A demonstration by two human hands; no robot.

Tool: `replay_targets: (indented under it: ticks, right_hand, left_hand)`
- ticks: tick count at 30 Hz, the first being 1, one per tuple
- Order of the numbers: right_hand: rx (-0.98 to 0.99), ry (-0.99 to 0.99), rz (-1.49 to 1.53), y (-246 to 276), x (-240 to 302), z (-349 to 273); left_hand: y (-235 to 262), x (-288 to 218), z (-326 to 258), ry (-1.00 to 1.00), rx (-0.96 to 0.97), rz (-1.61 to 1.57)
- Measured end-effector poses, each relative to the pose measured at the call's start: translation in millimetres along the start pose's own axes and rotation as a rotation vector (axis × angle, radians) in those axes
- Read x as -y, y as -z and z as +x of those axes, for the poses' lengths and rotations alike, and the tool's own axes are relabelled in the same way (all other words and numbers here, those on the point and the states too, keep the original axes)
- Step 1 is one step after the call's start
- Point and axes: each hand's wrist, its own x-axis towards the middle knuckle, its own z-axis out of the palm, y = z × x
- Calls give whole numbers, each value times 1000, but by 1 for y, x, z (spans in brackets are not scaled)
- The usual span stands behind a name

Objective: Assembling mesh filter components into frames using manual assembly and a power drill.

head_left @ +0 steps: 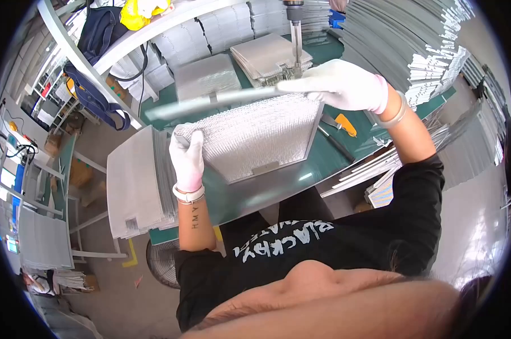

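A silver mesh filter panel [261,138] is tilted up over the green table in front of me, with thin metal edging on its right side and a small tab at its lower edge. My left hand [187,161], in a white glove, grips the panel's upper left corner. A long grey metal strip [210,103], smeared by motion, runs across above the panel's top edge. At the strip's right end my right hand [346,85], also gloved, is closed on it. Whether strip and panel touch I cannot tell. Beyond the right hand stands a vertical tool head [295,42].
Flat panels are stacked at the left [134,181]. Further mesh panels [207,76] lie at the back of the green table [227,195]. An orange-handled tool [346,125] and a dark rod [335,144] lie right. Tall sheet stacks [391,45] rise at the back right.
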Motion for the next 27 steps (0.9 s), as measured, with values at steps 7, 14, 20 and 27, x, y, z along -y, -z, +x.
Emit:
replay_targets:
  ticks: [7,14,20,27]
  right_hand:
    - [-10,191,181,-25,14,43]
    - [14,291,216,-32,26,57]
    - [60,213,258,-36,26,64]
    - [39,186,278,-38,22,69]
  left_hand:
    - [-18,-12,-12,-55,58,-89]
    - [-16,-26,-7,-212,138,9]
    - [-37,-13,-4,-476,-302,-107]
    - [-46,6,6,-434,-501,-50]
